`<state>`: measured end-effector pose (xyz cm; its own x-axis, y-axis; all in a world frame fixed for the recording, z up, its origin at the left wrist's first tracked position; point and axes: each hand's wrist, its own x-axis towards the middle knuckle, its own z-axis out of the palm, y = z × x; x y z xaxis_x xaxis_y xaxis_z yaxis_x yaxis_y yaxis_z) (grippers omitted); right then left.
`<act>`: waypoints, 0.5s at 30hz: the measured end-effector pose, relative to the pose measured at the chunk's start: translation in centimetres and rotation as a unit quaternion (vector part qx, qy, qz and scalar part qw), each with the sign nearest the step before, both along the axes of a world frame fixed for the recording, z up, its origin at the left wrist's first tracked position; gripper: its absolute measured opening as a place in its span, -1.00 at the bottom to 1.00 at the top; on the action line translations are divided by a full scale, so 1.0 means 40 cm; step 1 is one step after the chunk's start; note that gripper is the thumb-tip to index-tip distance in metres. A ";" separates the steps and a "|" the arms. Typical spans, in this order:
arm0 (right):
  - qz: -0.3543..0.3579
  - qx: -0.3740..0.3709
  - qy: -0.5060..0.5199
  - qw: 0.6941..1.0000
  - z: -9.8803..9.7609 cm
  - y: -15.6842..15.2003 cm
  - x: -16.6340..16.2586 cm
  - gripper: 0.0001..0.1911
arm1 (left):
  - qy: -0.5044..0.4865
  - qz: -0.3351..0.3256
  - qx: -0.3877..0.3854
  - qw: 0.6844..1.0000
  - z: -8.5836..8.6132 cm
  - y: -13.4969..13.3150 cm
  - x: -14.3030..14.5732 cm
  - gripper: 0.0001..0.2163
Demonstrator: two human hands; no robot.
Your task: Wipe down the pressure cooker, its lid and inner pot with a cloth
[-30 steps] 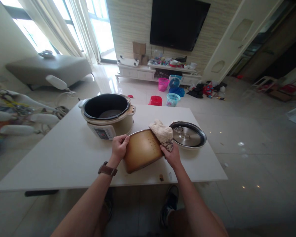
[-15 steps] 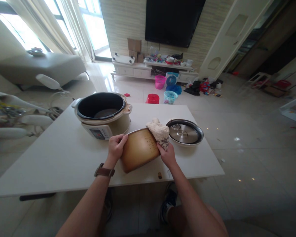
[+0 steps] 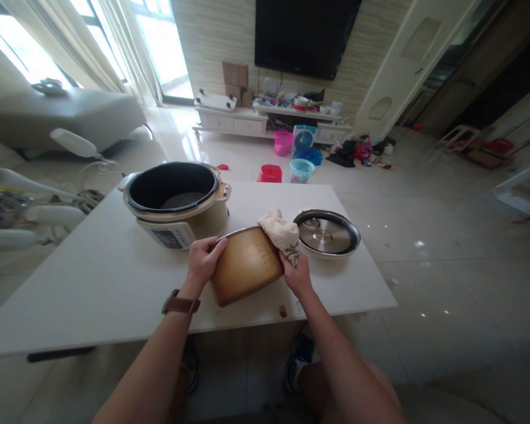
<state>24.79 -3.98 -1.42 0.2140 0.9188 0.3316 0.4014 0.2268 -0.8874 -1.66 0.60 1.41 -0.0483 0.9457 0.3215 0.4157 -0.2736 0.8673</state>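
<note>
A golden-brown inner pot [image 3: 246, 265] is held tilted over the near part of the white table [image 3: 128, 294]; level marks show on its wall. My left hand [image 3: 203, 259] grips its left rim, thumb on the outside. At the right side my right hand [image 3: 297, 274] is closed on a beige cloth [image 3: 280, 231] draped over the rim, and it bears against the pot. The pot's inside faces away from me. Behind and to the left stands the cooker body [image 3: 207, 221], uncovered, with a dark interior. A round lid [image 3: 329, 234] lies at the right, metal underside up.
A small brown piece [image 3: 282, 311] lies by the table's near edge. Beyond the table are a red stool [image 3: 270, 173], a light-blue basket [image 3: 302, 170] and a pink bin [image 3: 283, 143]. White rounded bars [image 3: 53, 213] stand close to the table's left side.
The view has shifted slightly, so everything sits a little further left in it. Both hands keep the same hold on the pot and cloth; the pot's tilt looks nearly the same.
</note>
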 end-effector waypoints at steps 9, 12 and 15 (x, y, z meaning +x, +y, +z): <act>0.192 0.169 -0.272 0.928 0.090 -0.034 -0.011 -0.36 | -0.008 -0.025 -0.004 1.000 0.004 0.000 -0.009 -0.51; 0.203 0.169 -0.299 0.917 0.104 -0.041 -0.019 -0.34 | -0.022 -0.033 -0.011 0.999 0.001 0.000 -0.013 -0.53; 0.196 0.160 -0.296 0.921 0.101 -0.042 -0.019 -0.32 | -0.028 -0.036 -0.020 0.999 -0.001 0.002 -0.013 -0.52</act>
